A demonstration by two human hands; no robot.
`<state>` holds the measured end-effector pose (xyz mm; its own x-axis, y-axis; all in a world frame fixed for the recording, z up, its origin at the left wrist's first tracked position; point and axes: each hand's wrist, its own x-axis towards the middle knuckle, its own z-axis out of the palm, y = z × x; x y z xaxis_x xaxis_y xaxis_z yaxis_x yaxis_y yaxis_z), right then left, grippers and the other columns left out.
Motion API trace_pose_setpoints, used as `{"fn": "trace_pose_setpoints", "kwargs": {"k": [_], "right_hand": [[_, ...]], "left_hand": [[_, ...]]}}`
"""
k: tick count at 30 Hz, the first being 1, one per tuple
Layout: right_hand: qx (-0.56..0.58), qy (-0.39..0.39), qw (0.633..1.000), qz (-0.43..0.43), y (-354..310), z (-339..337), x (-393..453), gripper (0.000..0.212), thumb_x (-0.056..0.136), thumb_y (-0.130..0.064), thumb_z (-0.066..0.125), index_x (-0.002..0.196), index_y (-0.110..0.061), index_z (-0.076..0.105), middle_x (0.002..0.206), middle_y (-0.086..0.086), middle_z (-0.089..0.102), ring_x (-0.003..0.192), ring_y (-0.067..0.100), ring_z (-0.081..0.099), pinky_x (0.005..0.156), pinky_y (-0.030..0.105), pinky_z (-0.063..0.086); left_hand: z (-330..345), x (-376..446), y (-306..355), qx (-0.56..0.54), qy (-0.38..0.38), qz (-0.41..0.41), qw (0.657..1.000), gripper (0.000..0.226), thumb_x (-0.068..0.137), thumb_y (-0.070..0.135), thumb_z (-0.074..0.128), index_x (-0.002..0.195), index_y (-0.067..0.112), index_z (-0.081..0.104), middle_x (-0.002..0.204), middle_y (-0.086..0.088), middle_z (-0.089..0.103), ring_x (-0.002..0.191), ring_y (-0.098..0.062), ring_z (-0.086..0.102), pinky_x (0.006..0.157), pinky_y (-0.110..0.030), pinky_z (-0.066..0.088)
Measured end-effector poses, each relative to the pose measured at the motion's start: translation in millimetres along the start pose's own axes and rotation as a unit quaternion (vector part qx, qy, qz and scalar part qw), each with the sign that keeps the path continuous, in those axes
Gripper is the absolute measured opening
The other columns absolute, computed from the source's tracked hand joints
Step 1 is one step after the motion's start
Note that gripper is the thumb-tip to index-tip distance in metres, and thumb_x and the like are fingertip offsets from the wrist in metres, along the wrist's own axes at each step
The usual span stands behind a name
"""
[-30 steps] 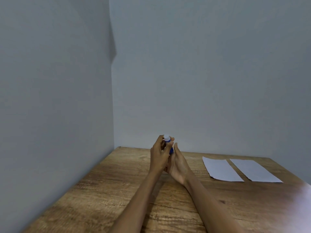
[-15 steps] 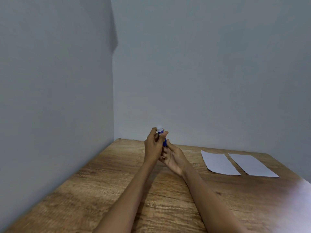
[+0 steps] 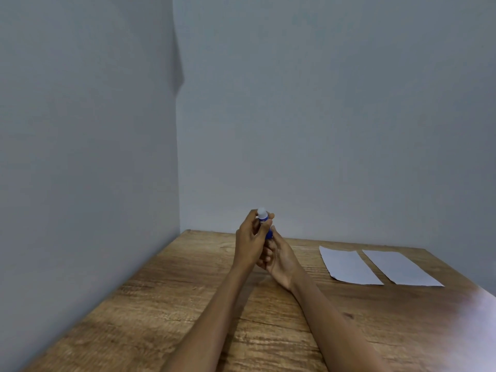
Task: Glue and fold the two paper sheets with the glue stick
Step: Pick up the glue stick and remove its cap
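Head view: glue stick [image 3: 264, 222] between both hands.

**Item count on the work surface**

Paper sheets: two. The nearer-left sheet [image 3: 349, 265] and the right sheet [image 3: 400, 268] lie flat, side by side, on the right part of the table, close together with a narrow strip of wood showing between them.

Glue sticks: one. The glue stick [image 3: 264, 221] has a blue body and a white top end.

Hands: two. The left hand [image 3: 249, 241] and the right hand [image 3: 279, 257] are together around the glue stick, above the table.

Tables: one wooden table [image 3: 188, 304].

Walls: two grey walls meeting in one corner.
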<state>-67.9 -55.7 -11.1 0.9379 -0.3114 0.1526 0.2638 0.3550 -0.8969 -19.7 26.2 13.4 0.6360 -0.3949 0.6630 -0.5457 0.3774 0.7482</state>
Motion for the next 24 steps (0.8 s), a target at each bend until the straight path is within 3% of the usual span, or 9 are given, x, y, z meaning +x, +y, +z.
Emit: {"fn": "trace_pose_setpoints", "kwargs": {"k": [4, 7, 9, 11, 14, 15, 20, 22, 24], "right_hand": [[0.021, -0.032, 0.999, -0.009, 2.3, 0.7, 1.5, 0.05, 0.095, -0.05, 0.038, 0.116, -0.013, 0.064, 0.093, 0.008, 0.057, 0.077, 0.016, 0.049, 0.069, 0.029, 0.041], [-0.01, -0.005, 1.0, -0.01, 1.3, 1.3, 2.4, 0.046, 0.092, -0.053, 0.041, 0.092, -0.013, 0.064, 0.066, 0.002, 0.044, 0.053, 0.01, 0.039, 0.051, 0.023, 0.039], [-0.048, 0.037, 0.998, -0.004, 2.9, 2.5, 2.9, 0.05, 0.087, -0.063, 0.044, 0.068, -0.017, 0.053, 0.05, -0.003, 0.036, 0.043, 0.009, 0.032, 0.043, 0.023, 0.035], [-0.062, 0.045, 0.997, 0.003, 5.3, 3.5, 2.6, 0.054, 0.087, -0.066, 0.04, 0.072, -0.016, 0.054, 0.051, -0.002, 0.038, 0.044, 0.01, 0.034, 0.044, 0.023, 0.035], [-0.031, -0.029, 0.999, 0.006, 6.3, 5.8, 2.3, 0.055, 0.096, -0.057, 0.03, 0.111, -0.014, 0.061, 0.064, -0.001, 0.047, 0.051, 0.008, 0.038, 0.05, 0.023, 0.038], [-0.018, -0.047, 0.999, 0.006, 6.1, 5.9, 2.2, 0.051, 0.098, -0.052, 0.031, 0.114, -0.014, 0.059, 0.063, -0.002, 0.047, 0.051, 0.008, 0.038, 0.05, 0.023, 0.038], [-0.059, -0.012, 0.998, 0.022, 3.9, 4.2, 1.5, 0.048, 0.095, -0.057, 0.032, 0.075, -0.016, 0.045, 0.051, -0.004, 0.034, 0.045, 0.009, 0.033, 0.047, 0.022, 0.036], [-0.06, -0.004, 0.998, 0.019, 2.7, 3.4, 0.2, 0.047, 0.092, -0.059, 0.034, 0.077, -0.016, 0.046, 0.054, -0.003, 0.036, 0.046, 0.009, 0.033, 0.048, 0.023, 0.036], [-0.042, -0.026, 0.999, 0.02, 3.6, 5.6, 0.2, 0.05, 0.094, -0.058, 0.033, 0.093, -0.013, 0.055, 0.06, -0.001, 0.041, 0.051, 0.01, 0.036, 0.051, 0.024, 0.037]], "left_hand": [[-6.2, 0.5, -1.0, -0.004, 0.014, -0.005, 1.0, 0.003, 0.091, 0.025, 0.06, 0.093, 0.023, 0.061, 0.096, 0.002, 0.073, 0.098, -0.007, 0.067, 0.083, -0.03, 0.055], [-6.2, -1.4, -0.2, 0.009, 0.013, -0.004, 1.0, 0.011, 0.089, 0.031, 0.063, 0.085, 0.022, 0.059, 0.079, -0.014, 0.066, 0.075, -0.022, 0.064, 0.069, -0.035, 0.05], [-2.2, -3.6, 0.8, 0.017, 0.004, -0.009, 1.0, 0.016, 0.089, 0.032, 0.063, 0.086, 0.017, 0.058, 0.076, -0.02, 0.063, 0.069, -0.027, 0.061, 0.065, -0.036, 0.049], [-1.6, -4.1, 1.3, 0.015, 0.008, -0.017, 1.0, 0.018, 0.089, 0.03, 0.062, 0.089, 0.011, 0.059, 0.082, -0.019, 0.067, 0.079, -0.03, 0.065, 0.071, -0.04, 0.052], [-10.5, -0.7, 0.3, -0.005, 0.039, -0.034, 0.999, 0.014, 0.089, 0.027, 0.062, 0.092, 0.013, 0.061, 0.092, -0.012, 0.071, 0.09, -0.024, 0.067, 0.081, -0.043, 0.054], [-13.7, 0.6, -0.7, -0.01, 0.048, -0.04, 0.998, 0.014, 0.089, 0.026, 0.062, 0.092, 0.013, 0.061, 0.092, -0.012, 0.071, 0.091, -0.025, 0.067, 0.082, -0.044, 0.054], [-11.5, 0.6, -0.6, -0.007, 0.039, -0.045, 0.998, 0.006, 0.089, 0.026, 0.062, 0.09, 0.02, 0.061, 0.094, -0.014, 0.071, 0.09, -0.017, 0.068, 0.084, -0.038, 0.053], [-10.1, 1.1, -0.1, -0.004, 0.041, -0.044, 0.998, 0.01, 0.09, 0.026, 0.062, 0.093, 0.016, 0.062, 0.095, -0.011, 0.071, 0.092, -0.019, 0.068, 0.084, -0.036, 0.053], [-11.3, 1.7, -0.9, -0.005, 0.046, -0.043, 0.998, 0.009, 0.09, 0.025, 0.061, 0.093, 0.016, 0.061, 0.095, -0.01, 0.071, 0.091, -0.018, 0.068, 0.081, -0.035, 0.054]]}}
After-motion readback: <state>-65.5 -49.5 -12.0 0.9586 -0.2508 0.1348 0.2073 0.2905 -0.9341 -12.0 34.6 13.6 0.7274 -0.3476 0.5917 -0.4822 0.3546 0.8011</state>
